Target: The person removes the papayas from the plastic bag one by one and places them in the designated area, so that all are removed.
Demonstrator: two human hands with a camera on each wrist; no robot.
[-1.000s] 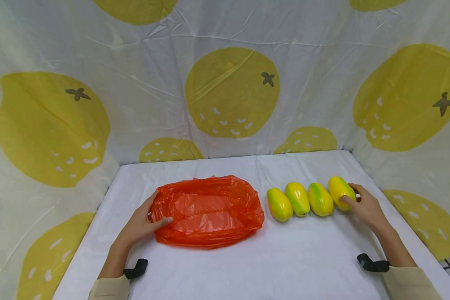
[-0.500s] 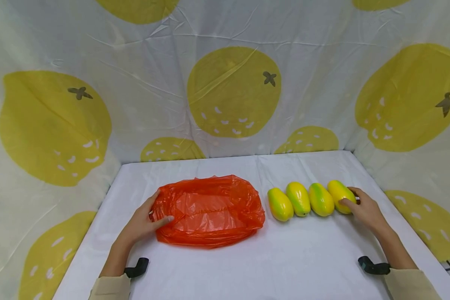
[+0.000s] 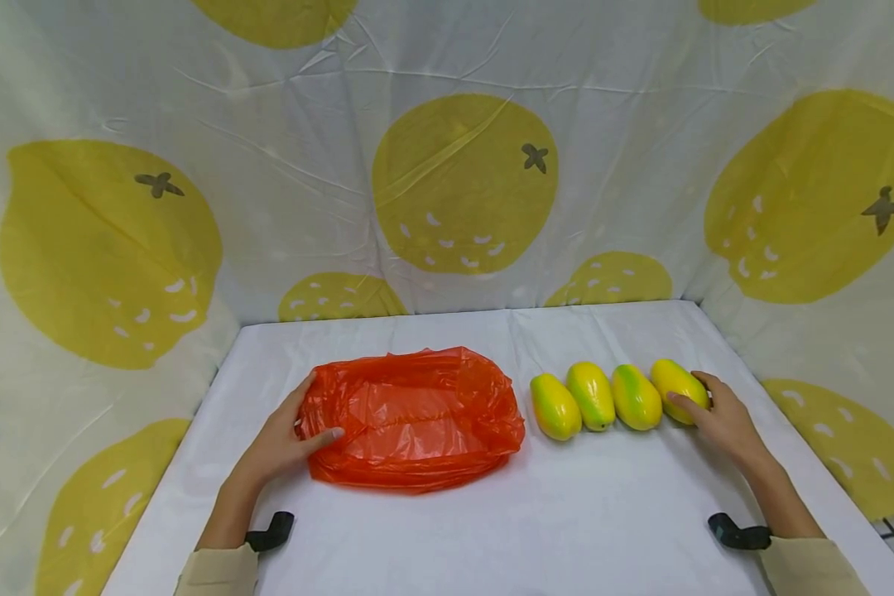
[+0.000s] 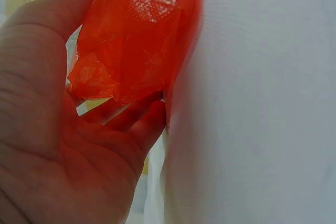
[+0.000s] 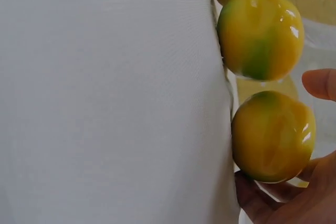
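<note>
A red plastic bag (image 3: 410, 422) lies spread with its mouth facing up, left of the middle of the white table. My left hand (image 3: 279, 439) grips its left end, thumb over the rim and fingers around the side. In the left wrist view, those fingers (image 4: 149, 121) bend around the bag's end close to the cloth. At the right end of a row of fruit, a glossy yellow-green papaya (image 3: 676, 389) rests by my right hand (image 3: 726, 418). The right wrist view shows its thumb (image 5: 321, 84) clear of the papaya, the other fingers (image 5: 252, 195) just beside it.
Three more papayas (image 3: 555, 407) stand side by side between the bag and the right hand's papaya. White cloth (image 3: 551, 530) covers the table. Lemon-print curtains (image 3: 462, 182) enclose the back and sides. Each wrist wears a black camera mount (image 3: 271, 532).
The right hand has lowered its papaya slightly toward the near side, into the row, and its thumb has moved off it. The left hand and bag have stayed put.
</note>
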